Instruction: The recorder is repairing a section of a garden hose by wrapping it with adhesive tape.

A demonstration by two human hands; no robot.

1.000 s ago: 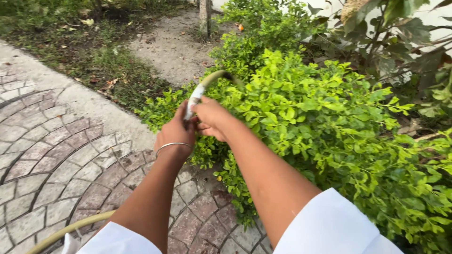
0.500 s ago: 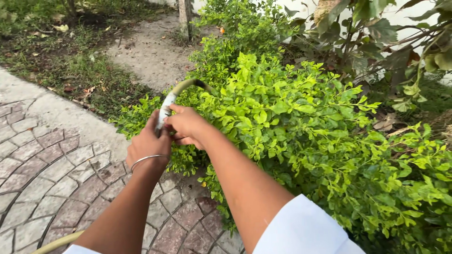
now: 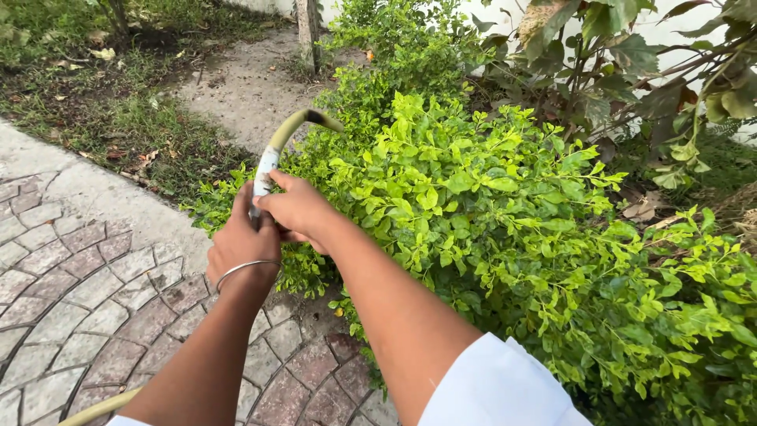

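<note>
Over the curved paving, the left hand stays clenched round the yellow-green garden hose, the right hand grips it just beside, and its bent tip now seems raised higher above the leafy shrub.

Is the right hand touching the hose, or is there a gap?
Touching. The head view shows the right hand closed around the yellow-green hose, just above the left hand.

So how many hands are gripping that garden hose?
2. The left hand, with a thin metal bracelet on its wrist, grips the hose low down; the right hand holds it just beside, against the green bush.
</note>
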